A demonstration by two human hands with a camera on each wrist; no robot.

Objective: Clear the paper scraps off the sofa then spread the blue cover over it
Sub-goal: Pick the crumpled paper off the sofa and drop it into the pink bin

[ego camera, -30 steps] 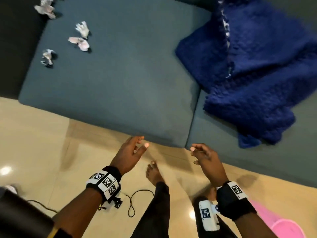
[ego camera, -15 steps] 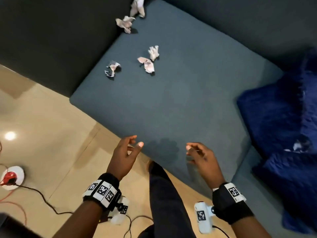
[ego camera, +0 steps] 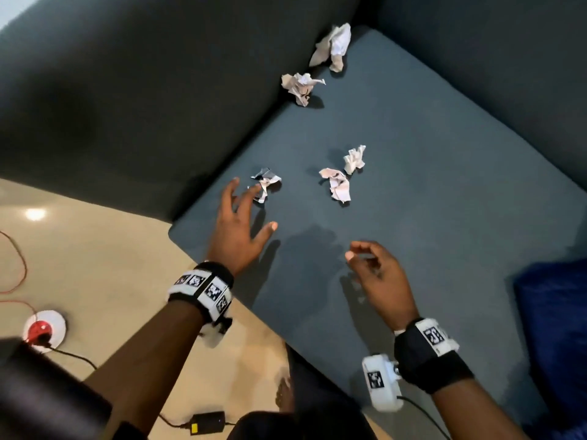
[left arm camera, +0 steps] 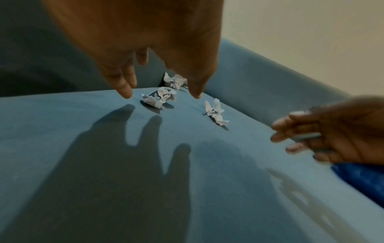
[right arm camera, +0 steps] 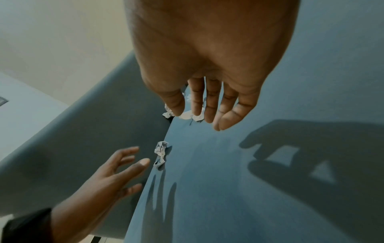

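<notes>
Several crumpled white paper scraps lie on the teal sofa seat (ego camera: pixel 428 217). The nearest scrap (ego camera: pixel 266 182) (left arm camera: pixel 160 98) (right arm camera: pixel 161 152) is just beyond my left hand (ego camera: pixel 251 206), which hovers over the seat with spread fingers (left arm camera: pixel 124 85) and holds nothing. Two more scraps (ego camera: pixel 338 185) (ego camera: pixel 355 158) lie to its right. Two others (ego camera: pixel 300 87) (ego camera: pixel 332 47) sit in the back corner. My right hand (ego camera: pixel 362 258) (right arm camera: pixel 199 113) hangs above the seat's front, loosely curled and empty. The blue cover (ego camera: pixel 552 328) (left arm camera: pixel 363 177) lies bunched at the right edge.
The dark armrest (ego camera: pixel 127 106) bounds the seat on the left and the backrest (ego camera: pixel 476 58) rises behind it. On the tiled floor are a red and white socket (ego camera: pixel 44 328), cables and a black adapter (ego camera: pixel 206 422). My leg (ego camera: pixel 305 376) stands against the sofa front.
The view has swung left, away from the blue cover. My left hand has reached forward over the seat to the nearest scrap with fingers spread. My right hand has moved over the seat.
</notes>
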